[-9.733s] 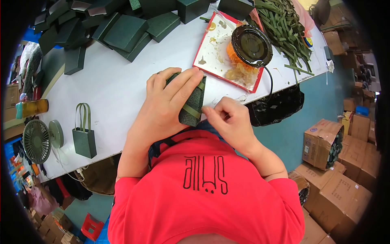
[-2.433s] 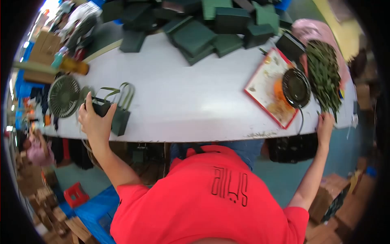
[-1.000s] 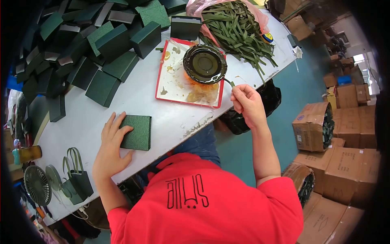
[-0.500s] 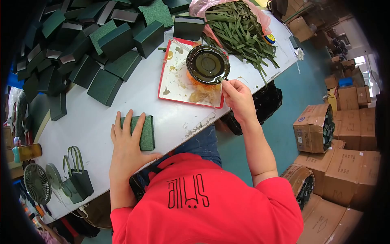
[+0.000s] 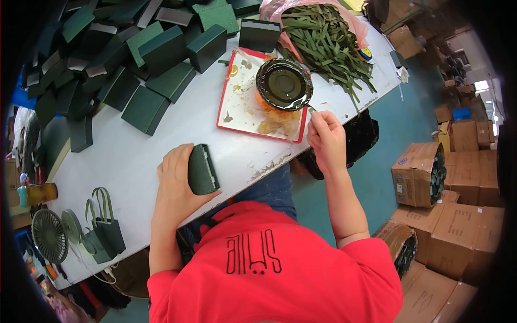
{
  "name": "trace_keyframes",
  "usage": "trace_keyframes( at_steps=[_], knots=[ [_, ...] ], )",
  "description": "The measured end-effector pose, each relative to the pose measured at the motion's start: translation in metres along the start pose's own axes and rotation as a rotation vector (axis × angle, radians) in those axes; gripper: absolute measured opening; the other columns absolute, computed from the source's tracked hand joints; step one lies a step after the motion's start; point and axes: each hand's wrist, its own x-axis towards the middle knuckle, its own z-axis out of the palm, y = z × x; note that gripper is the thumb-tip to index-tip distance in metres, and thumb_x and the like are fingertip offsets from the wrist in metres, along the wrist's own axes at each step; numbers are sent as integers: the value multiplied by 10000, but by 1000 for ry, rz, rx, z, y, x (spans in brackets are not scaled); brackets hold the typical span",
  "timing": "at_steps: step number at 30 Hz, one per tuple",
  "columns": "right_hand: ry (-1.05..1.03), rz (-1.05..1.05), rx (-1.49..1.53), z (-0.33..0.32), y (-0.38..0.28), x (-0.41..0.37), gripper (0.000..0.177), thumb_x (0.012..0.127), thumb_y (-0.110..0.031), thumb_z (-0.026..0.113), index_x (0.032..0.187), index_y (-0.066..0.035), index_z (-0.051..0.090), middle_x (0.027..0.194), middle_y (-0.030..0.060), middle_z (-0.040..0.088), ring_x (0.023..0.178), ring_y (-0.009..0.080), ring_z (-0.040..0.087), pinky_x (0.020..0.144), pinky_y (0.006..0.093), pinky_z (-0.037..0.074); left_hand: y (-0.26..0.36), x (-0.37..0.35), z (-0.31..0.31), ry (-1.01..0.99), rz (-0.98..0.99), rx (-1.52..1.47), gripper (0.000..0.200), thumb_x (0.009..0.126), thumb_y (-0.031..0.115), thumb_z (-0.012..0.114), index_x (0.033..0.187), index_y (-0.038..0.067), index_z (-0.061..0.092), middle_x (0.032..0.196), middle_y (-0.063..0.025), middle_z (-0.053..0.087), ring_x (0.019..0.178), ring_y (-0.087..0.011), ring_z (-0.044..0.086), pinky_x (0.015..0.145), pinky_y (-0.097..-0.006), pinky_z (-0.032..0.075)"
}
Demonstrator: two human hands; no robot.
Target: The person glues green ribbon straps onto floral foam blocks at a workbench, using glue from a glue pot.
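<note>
My left hand (image 5: 176,180) grips a flat dark green bag (image 5: 201,169) and tips it up on its edge near the front of the white table (image 5: 161,129). My right hand (image 5: 325,134) pinches a thin green strip just right of the red tray (image 5: 235,107). On that tray stands a round black pot (image 5: 284,84) over orange glue residue. A heap of green strips (image 5: 323,37) lies on pink plastic at the far right.
A pile of folded green bags (image 5: 124,48) fills the far left of the table. Finished bags with handles (image 5: 105,231) and a small fan (image 5: 51,237) stand at the near left. Cardboard boxes (image 5: 452,215) crowd the floor to the right.
The left hand has lifted the flat green bag from lying flat to standing on its edge. The right hand has drawn back a little from the pot toward the table edge.
</note>
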Motion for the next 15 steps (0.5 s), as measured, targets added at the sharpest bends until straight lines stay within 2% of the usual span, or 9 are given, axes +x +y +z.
trace_keyframes(
  at_steps=[2,4,5,10,11,15],
  knots=[
    [-66,-18,-5,4,-1,-10,146,1009,-150,625,923,-57,550,691,-17,518,514,30,339,472,218,250,1,5,-4,18,8,-189,1025,548,245,954,1416,29,454,1382,-179,508,1324,-401,450,1111,-487,362],
    [-149,-5,6,11,-1,-23,126,1003,-136,636,947,-50,562,737,-20,553,530,14,364,465,201,255,6,11,-9,-6,84,-241,1032,541,268,965,1410,21,466,1390,-178,506,1308,-414,450,1104,-472,385],
    [-238,53,31,12,-1,-29,106,992,-123,645,949,-53,580,766,-14,577,563,16,430,491,184,305,8,15,-11,-23,125,-264,1032,540,270,967,1409,21,469,1391,-178,506,1306,-414,451,1105,-475,384],
    [-568,349,-199,45,-6,-63,126,970,-148,693,945,-52,614,781,-44,596,658,6,499,581,166,372,14,23,-9,-42,285,-355,1026,547,267,971,1411,20,476,1399,-170,522,1292,-410,465,1095,-477,397],
    [-598,382,-173,48,0,-66,158,964,-159,711,932,-42,610,771,-66,586,660,-6,473,581,164,358,14,24,-8,-44,302,-356,1019,550,265,969,1409,23,477,1399,-166,527,1277,-411,474,1079,-475,407],
    [-636,474,-259,59,1,-66,189,961,-155,718,902,-24,595,775,-59,597,682,-9,497,587,177,378,16,26,-9,-46,337,-351,1026,541,263,973,1406,23,476,1390,-163,531,1249,-412,483,1054,-475,418]
  ],
)
